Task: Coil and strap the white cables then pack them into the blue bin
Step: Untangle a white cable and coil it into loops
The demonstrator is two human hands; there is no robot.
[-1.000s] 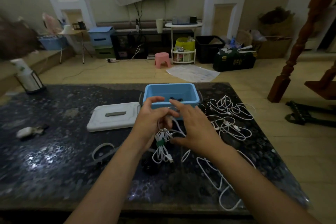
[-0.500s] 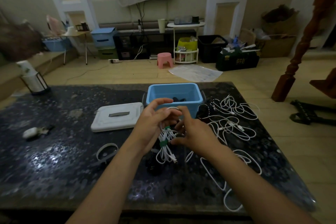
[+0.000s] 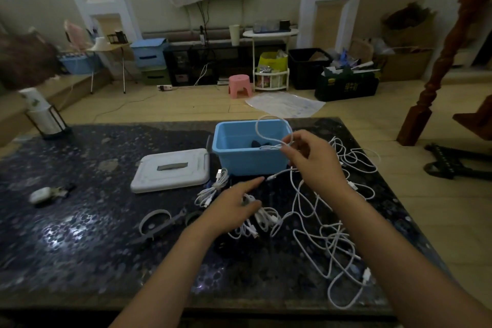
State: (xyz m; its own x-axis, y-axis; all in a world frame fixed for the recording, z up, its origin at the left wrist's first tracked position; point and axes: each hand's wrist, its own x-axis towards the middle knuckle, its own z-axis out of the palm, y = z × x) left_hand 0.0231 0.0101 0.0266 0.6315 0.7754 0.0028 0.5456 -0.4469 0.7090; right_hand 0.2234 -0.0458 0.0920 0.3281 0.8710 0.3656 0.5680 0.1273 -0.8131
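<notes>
**Starting the coil on a fresh cable**

My right hand [image 3: 311, 160] pinches a loop of white cable [image 3: 269, 130] up in front of the blue bin [image 3: 239, 160], fingers curled round the strand where it crosses itself. My left hand [image 3: 234, 208] is flat and relaxed, index finger stretched toward the cable's plug end [image 3: 270, 178], holding nothing. Under that palm lie the coiled bundles [image 3: 213, 189], on the dark table [image 3: 80, 234] and not yet in the bin.

To do this well, I reckon I want the free end caught first, then even loops laid into the right hand, each the same size as this one. The loose cables [image 3: 332, 234] to my right are tangled, so a hard pull could drag neighbours along; better to feed slack gently. A grey strap [image 3: 157, 224] waits near my left.
</notes>
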